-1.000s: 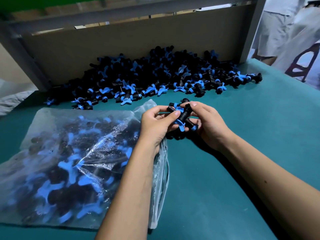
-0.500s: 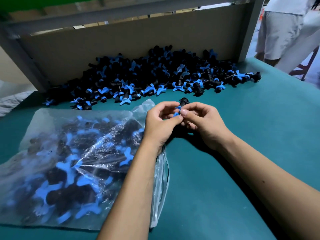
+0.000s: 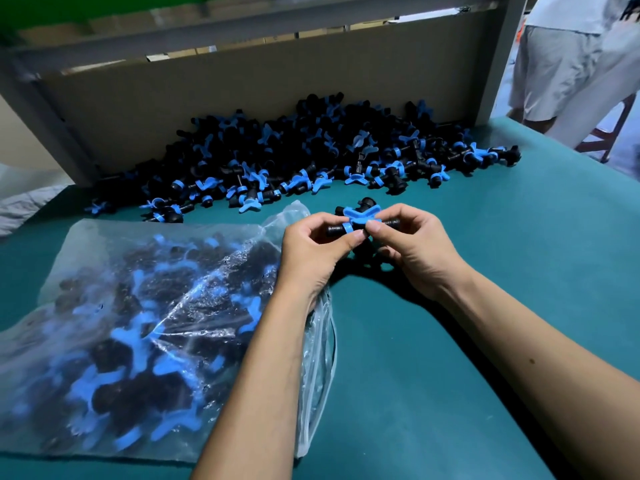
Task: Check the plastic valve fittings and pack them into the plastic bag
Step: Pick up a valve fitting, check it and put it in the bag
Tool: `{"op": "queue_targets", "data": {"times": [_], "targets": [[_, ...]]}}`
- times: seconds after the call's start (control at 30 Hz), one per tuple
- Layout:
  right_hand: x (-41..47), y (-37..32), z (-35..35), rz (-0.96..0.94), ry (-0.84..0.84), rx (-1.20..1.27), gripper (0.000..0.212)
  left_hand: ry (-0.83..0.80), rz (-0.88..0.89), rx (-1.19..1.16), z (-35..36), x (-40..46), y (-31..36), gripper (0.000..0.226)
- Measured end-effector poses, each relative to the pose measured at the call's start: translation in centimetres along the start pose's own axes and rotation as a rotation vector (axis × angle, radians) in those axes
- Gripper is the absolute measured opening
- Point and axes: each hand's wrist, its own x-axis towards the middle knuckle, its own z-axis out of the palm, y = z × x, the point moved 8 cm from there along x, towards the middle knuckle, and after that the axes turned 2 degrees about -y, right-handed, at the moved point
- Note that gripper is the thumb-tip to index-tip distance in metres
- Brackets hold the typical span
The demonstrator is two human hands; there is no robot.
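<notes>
Fingers [image 3: 375, 226] and thumbs of both hands are curled in and pinched on one black valve fitting [image 3: 360, 221] with a blue winged handle, held just above the table between the bag's mouth and the loose heap. The left hand [image 3: 313, 252] grips its left end, the right hand [image 3: 417, 249] pinches the blue handle and right end; more black parts show below the hands, too hidden to tell what they are.

Teal table [image 3: 467, 358] carries everything. At its far edge a cardboard panel [image 3: 242, 95] stands upright, and against it lies the large pile of loose fittings [image 3: 304, 157], black bodies and blue handles tangled together, spreading across most of the table's width.

Nearer, on the left, a clear plastic bag [image 3: 138, 323] lies flat, well filled with the same black-and-blue fittings seen through the film. Its open mouth sits under the left wrist.

At the far right a person in light clothing [image 3: 568, 60] stands beyond the table.
</notes>
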Motion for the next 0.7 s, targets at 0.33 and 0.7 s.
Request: {"op": "queue_targets", "data": {"times": [0.33, 0.7], "targets": [[0.3, 0.2, -1.4, -0.006, 0.139, 0.216, 0.015, 0.12, -0.09, -0.139, -1.1, 0.1, -0.3, 0.013], [0.3, 0.3, -2.5, -0.042, 0.248, 0.19, 0.021, 0.114, -0.116, -0.16, -0.8, -0.1, -0.1, 0.011]]}}
